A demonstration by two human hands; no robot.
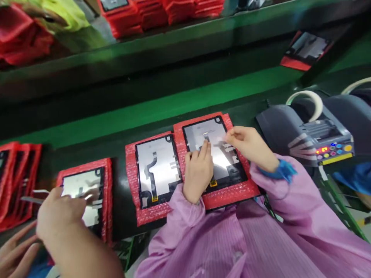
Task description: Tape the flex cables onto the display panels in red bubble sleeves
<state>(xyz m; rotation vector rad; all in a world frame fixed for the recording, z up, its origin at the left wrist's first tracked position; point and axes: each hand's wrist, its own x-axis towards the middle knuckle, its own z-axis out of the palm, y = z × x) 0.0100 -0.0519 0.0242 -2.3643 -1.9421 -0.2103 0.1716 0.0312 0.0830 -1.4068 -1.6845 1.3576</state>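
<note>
A display panel [222,154] with a silver back and black border lies on a red bubble-wrap bag [232,196] before me. My left hand [199,172] rests on it with the index and middle fingers stretched out, their tips by a dark flex cable [206,136] near its middle. Over the panel's right edge, my right hand [251,146] has thumb and fingers pinched together; what they hold, if anything, is too small and blurred to name. A second panel [162,170] with a curved flex cable lies to the left on its own red bag.
At right stands a grey tape dispenser [304,131] with a lit display and a tape roll [308,101]. A co-worker's hand [62,210] with tweezers [33,199] reaches over another panel at left. Stacked red bags [162,11] sit on the upper shelf.
</note>
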